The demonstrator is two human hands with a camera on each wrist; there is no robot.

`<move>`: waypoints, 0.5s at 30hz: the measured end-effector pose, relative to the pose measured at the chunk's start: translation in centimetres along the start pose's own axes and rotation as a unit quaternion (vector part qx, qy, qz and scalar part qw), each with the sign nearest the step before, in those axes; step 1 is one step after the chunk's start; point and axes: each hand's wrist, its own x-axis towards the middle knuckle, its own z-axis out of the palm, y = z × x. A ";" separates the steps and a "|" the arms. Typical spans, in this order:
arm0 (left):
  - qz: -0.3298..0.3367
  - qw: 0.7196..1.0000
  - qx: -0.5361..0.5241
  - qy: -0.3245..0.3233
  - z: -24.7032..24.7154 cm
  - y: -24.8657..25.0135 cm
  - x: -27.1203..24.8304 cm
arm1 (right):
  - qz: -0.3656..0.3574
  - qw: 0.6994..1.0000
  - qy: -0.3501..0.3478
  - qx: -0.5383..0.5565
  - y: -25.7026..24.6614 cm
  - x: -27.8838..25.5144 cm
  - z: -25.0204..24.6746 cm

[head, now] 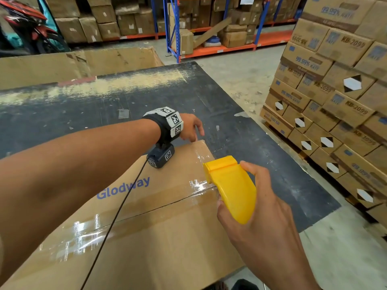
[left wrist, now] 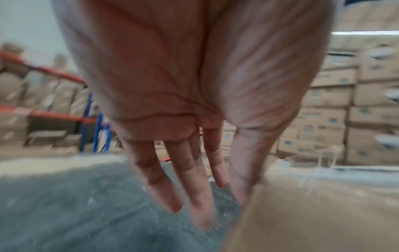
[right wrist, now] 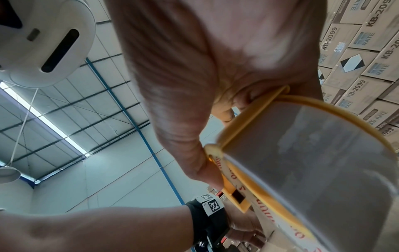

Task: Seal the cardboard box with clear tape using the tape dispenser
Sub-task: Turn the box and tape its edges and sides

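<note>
**Cardboard box taped along its seam on the dark table**

The cardboard box (head: pixel 146 216) is laid flat on the dark table (head: pixel 83 114), its flaps closed, so its contents are hidden. A strip of clear tape (head: pixel 88 233) is seen along the centre seam.

The yellow tape dispenser (head: pixel 230 187) is gripped by the right hand (head: pixel 257 206), fingers curled round its body, with its front end held at the seam near the box's far right edge. The left hand (head: pixel 190 127) is set at the box's far corner, fingers straight and loosely spread, pointing down.

In the left wrist view the fingers (left wrist: pixel 164 184) are shown hanging over the table beside the box edge; actual contact cannot be told. Only the right wrist view shows the tape roll (right wrist: pixel 313 162) inside the dispenser.

Stacked printed cartons (head: pixel 335 91) stand to the right, and shelving (head: pixel 209 38) with boxes behind.
</note>
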 end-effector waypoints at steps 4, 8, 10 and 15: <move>0.007 0.985 0.160 0.062 -0.3 0.6 -1.0 | 0.008 1.000 -0.009 -0.014 0.4 0.0 0.2; 0.088 0.985 0.085 0.125 -1.3 0.5 -4.5 | 0.014 1.000 -0.008 -0.020 0.8 -0.1 0.3; 0.123 0.980 0.078 0.136 -1.0 0.4 -6.8 | 0.015 1.000 -0.002 -0.019 0.9 -0.3 0.3; 0.171 0.975 0.139 0.022 2.2 -0.3 -10.4 | 0.015 1.000 0.003 -0.020 0.7 -0.7 0.1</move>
